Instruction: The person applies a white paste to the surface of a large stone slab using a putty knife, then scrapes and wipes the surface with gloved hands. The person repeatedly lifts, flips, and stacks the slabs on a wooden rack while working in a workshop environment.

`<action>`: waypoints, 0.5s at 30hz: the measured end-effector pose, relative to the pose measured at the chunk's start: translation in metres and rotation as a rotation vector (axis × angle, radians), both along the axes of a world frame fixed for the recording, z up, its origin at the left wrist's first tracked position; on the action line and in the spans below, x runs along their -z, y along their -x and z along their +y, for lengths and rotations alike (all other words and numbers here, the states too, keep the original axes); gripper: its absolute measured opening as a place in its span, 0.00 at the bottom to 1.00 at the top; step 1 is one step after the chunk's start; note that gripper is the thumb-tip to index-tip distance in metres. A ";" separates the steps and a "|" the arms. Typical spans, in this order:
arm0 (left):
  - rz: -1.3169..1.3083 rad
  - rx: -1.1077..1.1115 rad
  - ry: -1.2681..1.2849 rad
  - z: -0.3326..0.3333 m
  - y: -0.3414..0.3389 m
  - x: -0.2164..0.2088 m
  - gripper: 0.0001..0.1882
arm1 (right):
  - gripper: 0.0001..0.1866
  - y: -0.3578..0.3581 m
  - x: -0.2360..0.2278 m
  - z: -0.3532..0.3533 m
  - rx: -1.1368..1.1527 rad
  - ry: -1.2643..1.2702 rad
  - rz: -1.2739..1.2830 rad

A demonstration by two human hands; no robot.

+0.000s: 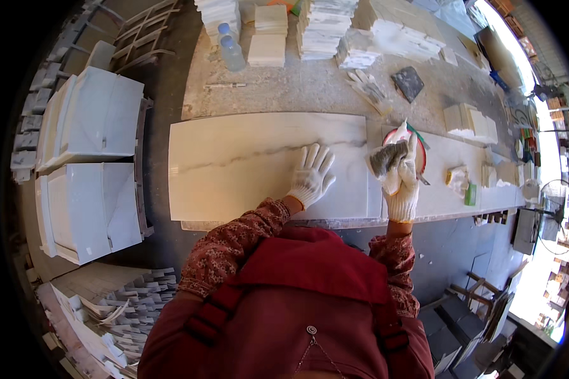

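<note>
Slab: the white slab [234, 192] with a grey vein lies flat on the worktop [265, 96], its long side toward the person, probably so both hands reach it easily.
Left hand: the gloved left hand [311, 175] rests palm down on the slab, fingers spread apart, likely to steady it or take some weight.
Right hand: the gloved right hand [403, 177] has its fingers clamped on a grey pad [387, 159], one finger stretched forward; whether the pad touches anything beneath, I cannot tell.
Bowl: a red-rimmed bowl [423, 150], partly hidden, sits just beyond the slab's right end, seemingly for short reach.
Far side: a spare glove [369, 91] and a dark square [408, 84] lie behind, apparently set aside within reach.
</note>
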State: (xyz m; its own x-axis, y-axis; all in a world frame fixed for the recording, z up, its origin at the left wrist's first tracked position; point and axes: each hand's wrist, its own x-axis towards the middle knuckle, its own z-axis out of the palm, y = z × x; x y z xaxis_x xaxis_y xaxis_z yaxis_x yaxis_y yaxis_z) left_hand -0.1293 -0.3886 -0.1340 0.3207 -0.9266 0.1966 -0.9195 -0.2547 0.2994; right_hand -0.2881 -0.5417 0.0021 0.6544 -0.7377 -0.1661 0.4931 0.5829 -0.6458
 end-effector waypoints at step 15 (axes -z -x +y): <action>0.345 0.106 0.180 0.043 -0.065 -0.031 0.21 | 0.28 0.034 0.076 0.108 -0.160 1.782 1.551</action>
State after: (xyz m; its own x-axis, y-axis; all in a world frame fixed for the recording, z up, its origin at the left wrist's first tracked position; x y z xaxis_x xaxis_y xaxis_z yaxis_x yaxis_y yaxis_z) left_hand -0.0645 -0.3458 -0.1029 0.3010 -0.9187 0.2557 -0.7753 -0.0796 0.6265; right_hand -0.3222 -0.4341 -0.0741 0.7649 -0.6374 0.0931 -0.6331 -0.7705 -0.0739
